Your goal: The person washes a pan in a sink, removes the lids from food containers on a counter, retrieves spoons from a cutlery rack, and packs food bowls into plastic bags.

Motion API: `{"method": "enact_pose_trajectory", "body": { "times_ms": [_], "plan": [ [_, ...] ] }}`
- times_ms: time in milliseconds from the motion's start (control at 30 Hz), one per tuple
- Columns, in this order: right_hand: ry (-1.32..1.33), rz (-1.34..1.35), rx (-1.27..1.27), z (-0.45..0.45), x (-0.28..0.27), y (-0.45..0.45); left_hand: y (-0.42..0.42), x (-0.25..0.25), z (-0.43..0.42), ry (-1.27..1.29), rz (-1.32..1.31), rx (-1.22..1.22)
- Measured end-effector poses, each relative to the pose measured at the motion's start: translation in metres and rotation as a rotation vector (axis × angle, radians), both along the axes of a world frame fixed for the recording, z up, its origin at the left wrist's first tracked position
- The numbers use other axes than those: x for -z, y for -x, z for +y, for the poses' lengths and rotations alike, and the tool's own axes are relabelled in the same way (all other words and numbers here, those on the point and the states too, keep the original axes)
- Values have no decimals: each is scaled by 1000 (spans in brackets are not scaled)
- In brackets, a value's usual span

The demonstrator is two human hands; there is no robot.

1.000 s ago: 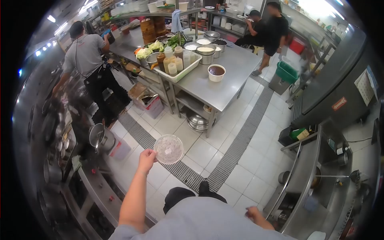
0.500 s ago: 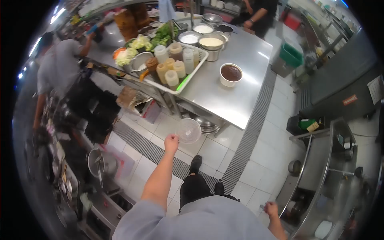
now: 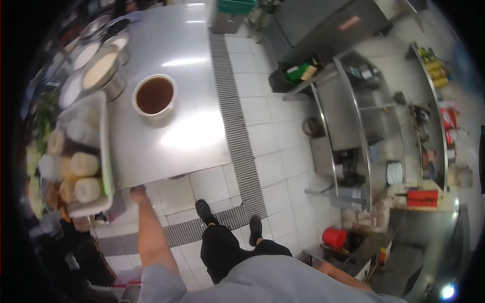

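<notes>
1 white tub point(image 3: 160, 120) is seen on the steel table point(image 3: 194, 129), on the left side of the scene. It is set upright, to the right of the pale basket point(image 3: 105, 151), in which several squeeze bottles point(image 3: 85, 164) are packed. Farther off on the left, a metal pot point(image 3: 115, 87) with pale contents is placed.

As judged from how things lie, the filling has been done: dark brown liquid point(image 3: 154, 95) is held in the tub up to near its rim. No cover is seen on it, so the tub has been left open, and neither of the 2 hands is laid on it.

The left hand point(image 3: 137, 193) is stretched out low, at the near edge of the table; whether that edge is touched cannot be told. Its fingers seem to be curled in, but they are blurred, and whether anything is pinched between them cannot be told.

The right hand point(image 3: 327, 267) is held low on the near right, well apart from the tub and not far from a red bucket point(image 3: 334, 238). It is partly hidden and blurred, so its grip cannot be told.
</notes>
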State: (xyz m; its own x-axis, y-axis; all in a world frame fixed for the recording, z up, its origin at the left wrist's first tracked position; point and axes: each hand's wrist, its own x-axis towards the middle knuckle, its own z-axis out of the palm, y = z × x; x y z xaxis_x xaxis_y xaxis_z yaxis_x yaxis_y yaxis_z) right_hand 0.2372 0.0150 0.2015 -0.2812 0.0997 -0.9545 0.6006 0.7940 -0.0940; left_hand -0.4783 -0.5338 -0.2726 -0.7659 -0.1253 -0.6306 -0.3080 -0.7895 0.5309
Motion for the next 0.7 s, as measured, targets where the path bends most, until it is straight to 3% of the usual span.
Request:
{"method": "enact_pose_trajectory", "body": {
  "times_ms": [33,100,133,167,200,300,400,433,467,500,533,567,600,667,700],
  "plan": [
    [-1,-38,126,-14,-3,-8,13,12,-1,-13,-9,31],
    [-78,-96,448,-33,-8,-19,26,27,1,1470,376,677],
    [-107,-109,548,-40,-9,-24,24,-2,12,1039,218,670],
    [-123,-111,611,-47,-8,-29,21,-39,26,533,10,488],
    [-135,-107,668,-52,-6,-34,17,-82,42,201,-217,273],
    [-160,-73,817,-62,0,-49,0,-105,58,317,-284,443],
    [-170,-29,951,-68,10,-63,-50,-101,78,850,-265,675],
    [-171,-13,990,-68,16,-68,-57,-87,68,551,-302,765],
    [-171,4,1028,-68,22,-73,-79,-91,80,682,-275,891],
    [-171,20,1064,-68,28,-81,-86,-74,85,681,-450,882],
    [-166,39,1104,-67,37,-88,-123,-113,120,812,-428,866],
    [-164,56,1142,-67,44,-97,-137,-113,125,754,-428,977],
    [-160,75,1177,-67,53,-106,-155,-140,149,828,-517,1016],
    [-148,108,1249,-66,71,-124,-179,-168,181,925,-471,1247],
    [-143,123,1287,-65,79,-132,-186,-180,198,942,-442,1250]
  ]
}}
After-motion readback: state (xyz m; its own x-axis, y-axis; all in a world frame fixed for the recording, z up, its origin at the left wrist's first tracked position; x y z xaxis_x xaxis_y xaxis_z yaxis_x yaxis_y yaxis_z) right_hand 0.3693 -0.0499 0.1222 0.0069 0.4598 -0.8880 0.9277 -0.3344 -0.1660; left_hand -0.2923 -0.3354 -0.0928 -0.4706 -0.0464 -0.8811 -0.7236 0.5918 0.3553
